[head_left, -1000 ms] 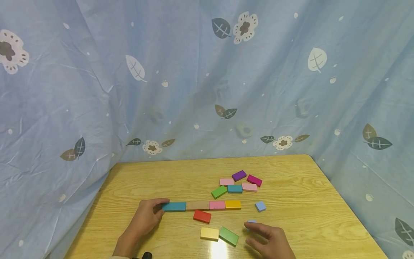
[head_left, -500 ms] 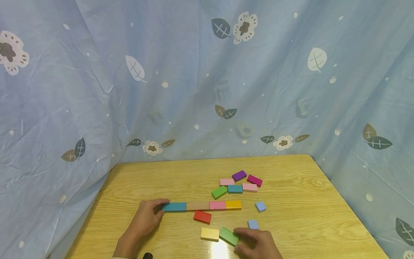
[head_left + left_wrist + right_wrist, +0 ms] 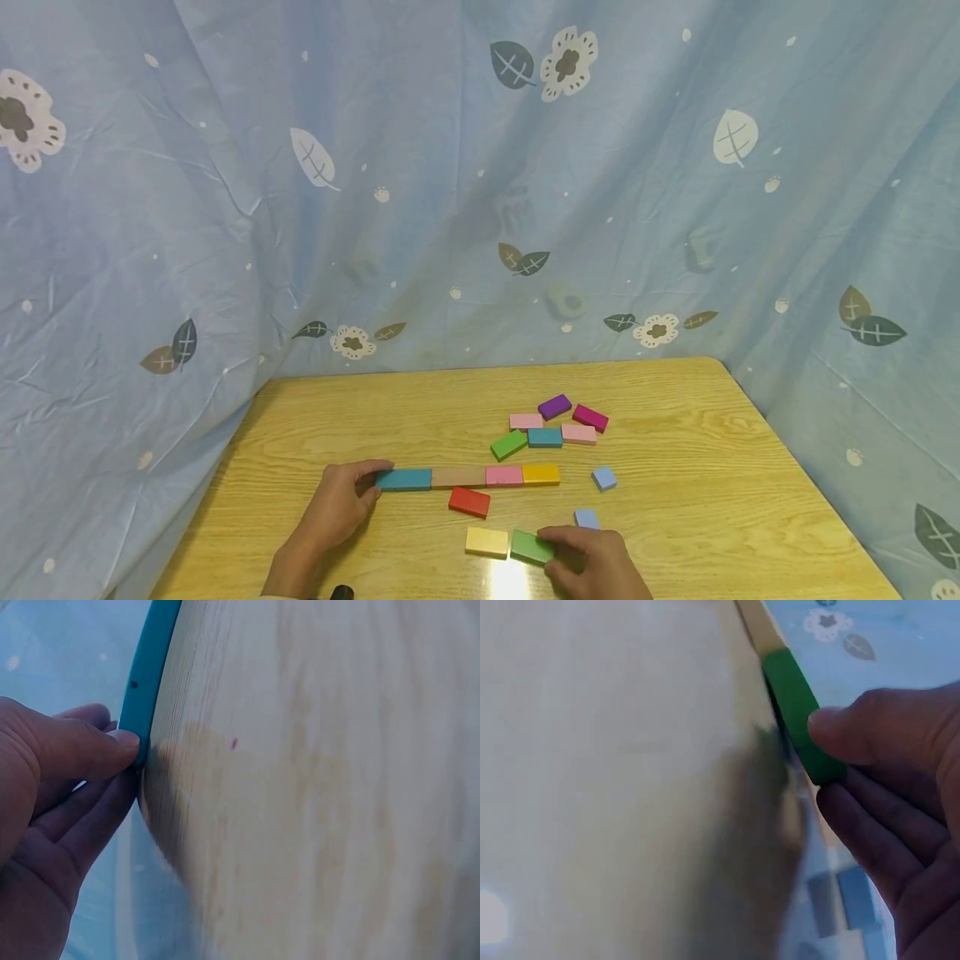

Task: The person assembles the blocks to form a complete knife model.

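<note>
My left hand (image 3: 339,504) pinches the left end of a teal block (image 3: 405,480), thumb on the near side and fingers behind. The same teal block (image 3: 148,682) shows edge-on in the left wrist view. It heads a straight row with a tan block (image 3: 458,477), a pink block (image 3: 504,476) and an orange-yellow block (image 3: 541,475). Nearer the front, my right hand (image 3: 596,567) grips the right end of a green block (image 3: 531,547) between thumb and fingers. Just left of that lies a yellow block (image 3: 486,542), with a very narrow gap between them in the head view.
A red block (image 3: 469,502) lies just in front of the row. Two small light-blue blocks, one farther back (image 3: 604,478) and one beside my right hand (image 3: 587,519), are on the right. Behind the row several blocks cluster, including a purple block (image 3: 555,407). A patterned curtain (image 3: 450,208) surrounds the wooden table (image 3: 712,500).
My right hand has moved left from beside the light-blue block and taken hold of the green block, which has turned slightly closer in line with the yellow one. My left hand stays put.
</note>
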### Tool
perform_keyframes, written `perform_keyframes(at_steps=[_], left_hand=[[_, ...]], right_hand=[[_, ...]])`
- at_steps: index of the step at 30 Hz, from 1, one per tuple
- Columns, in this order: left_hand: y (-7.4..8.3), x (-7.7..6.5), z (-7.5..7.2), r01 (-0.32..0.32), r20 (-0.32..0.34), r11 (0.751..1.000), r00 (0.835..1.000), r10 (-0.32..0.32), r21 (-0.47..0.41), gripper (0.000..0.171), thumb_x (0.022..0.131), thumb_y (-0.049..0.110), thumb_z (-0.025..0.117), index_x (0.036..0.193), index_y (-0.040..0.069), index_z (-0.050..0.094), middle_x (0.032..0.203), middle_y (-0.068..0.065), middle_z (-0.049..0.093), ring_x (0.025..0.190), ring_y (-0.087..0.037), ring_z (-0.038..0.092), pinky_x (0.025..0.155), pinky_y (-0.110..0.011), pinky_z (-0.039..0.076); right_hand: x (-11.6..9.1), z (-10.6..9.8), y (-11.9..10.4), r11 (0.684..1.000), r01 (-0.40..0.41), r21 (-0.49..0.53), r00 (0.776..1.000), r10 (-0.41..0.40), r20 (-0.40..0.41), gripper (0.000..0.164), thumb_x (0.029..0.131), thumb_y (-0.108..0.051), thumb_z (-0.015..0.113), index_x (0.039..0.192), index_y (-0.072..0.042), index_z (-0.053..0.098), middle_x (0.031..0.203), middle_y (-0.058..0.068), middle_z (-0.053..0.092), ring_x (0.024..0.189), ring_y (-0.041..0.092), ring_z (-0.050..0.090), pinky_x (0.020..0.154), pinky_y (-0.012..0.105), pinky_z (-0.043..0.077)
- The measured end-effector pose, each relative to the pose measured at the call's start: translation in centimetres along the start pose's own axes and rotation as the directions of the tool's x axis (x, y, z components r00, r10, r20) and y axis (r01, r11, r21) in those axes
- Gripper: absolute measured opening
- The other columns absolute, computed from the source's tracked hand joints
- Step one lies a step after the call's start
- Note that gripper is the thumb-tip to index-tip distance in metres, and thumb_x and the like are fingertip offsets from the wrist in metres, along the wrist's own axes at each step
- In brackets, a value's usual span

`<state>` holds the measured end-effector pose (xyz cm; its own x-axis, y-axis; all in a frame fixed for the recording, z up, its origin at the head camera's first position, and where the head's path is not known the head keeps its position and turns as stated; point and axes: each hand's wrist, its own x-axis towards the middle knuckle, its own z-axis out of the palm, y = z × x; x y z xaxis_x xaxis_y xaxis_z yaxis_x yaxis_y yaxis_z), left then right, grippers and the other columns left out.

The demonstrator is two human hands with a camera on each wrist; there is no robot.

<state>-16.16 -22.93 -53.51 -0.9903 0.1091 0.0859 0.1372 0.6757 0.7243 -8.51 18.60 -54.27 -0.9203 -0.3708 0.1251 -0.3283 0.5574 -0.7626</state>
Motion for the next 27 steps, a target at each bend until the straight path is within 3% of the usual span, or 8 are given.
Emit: perform_keyframes(at_steps=[6,10,13,19,27], left_hand=[[0.0,0.0,0.0,0.003,-0.001,1.000,1.000,-0.003,0.014,0.047,0.090,-0.013,0.080,0.127,0.015,0.082,0.129,-0.007,0.080,0.128,-0.031,0.074,0.107,-0.046,0.063],[-0.1,0.1,-0.1,0.005,0.003,1.000,1.000,-0.005,0.016,0.047,0.090,-0.013,0.080,0.127,0.016,0.082,0.130,-0.007,0.080,0.128,-0.030,0.074,0.106,-0.046,0.064],[-0.1,0.1,-0.1,0.002,0.006,1.000,1.000,-0.002,0.012,0.047,0.090,-0.013,0.079,0.127,0.015,0.082,0.130,-0.007,0.080,0.128,-0.029,0.074,0.105,-0.044,0.065],[-0.1,0.1,-0.2,-0.012,0.023,1.000,1.000,0.013,-0.004,0.047,0.091,-0.015,0.078,0.128,0.013,0.081,0.131,-0.011,0.079,0.125,-0.030,0.075,0.102,-0.041,0.066],[0.0,0.0,-0.3,-0.018,0.019,1.000,1.000,0.018,0.014,0.047,0.090,-0.014,0.078,0.128,0.013,0.081,0.130,-0.011,0.080,0.124,-0.031,0.076,0.102,-0.042,0.066]], right_hand=[[1.0,-2.5,0.2,0.999,0.014,0.035,0.994,-0.010,-0.111,0.030,0.094,-0.010,0.086,0.124,-0.010,0.082,0.121,0.003,0.083,0.114,0.020,0.079,0.094,0.037,0.069],[2.3,-4.9,0.8,0.998,-0.051,0.041,0.981,0.058,-0.184,0.031,0.094,-0.007,0.085,0.125,-0.012,0.082,0.123,0.002,0.083,0.114,0.021,0.080,0.096,0.037,0.068],[3.5,-6.2,1.7,0.999,-0.042,0.031,0.974,0.048,-0.223,0.034,0.093,-0.001,0.085,0.125,-0.010,0.082,0.122,0.004,0.083,0.112,0.023,0.081,0.095,0.038,0.068],[6.0,-7.3,3.6,1.000,-0.007,0.017,0.972,0.011,-0.237,0.035,0.092,0.002,0.085,0.126,-0.006,0.081,0.122,0.008,0.083,0.112,0.031,0.081,0.093,0.038,0.069],[8.0,-7.0,5.3,0.995,-0.085,0.050,0.976,0.093,-0.198,0.031,0.092,-0.001,0.085,0.122,-0.011,0.083,0.122,0.008,0.082,0.110,0.026,0.081,0.090,0.024,0.067]])
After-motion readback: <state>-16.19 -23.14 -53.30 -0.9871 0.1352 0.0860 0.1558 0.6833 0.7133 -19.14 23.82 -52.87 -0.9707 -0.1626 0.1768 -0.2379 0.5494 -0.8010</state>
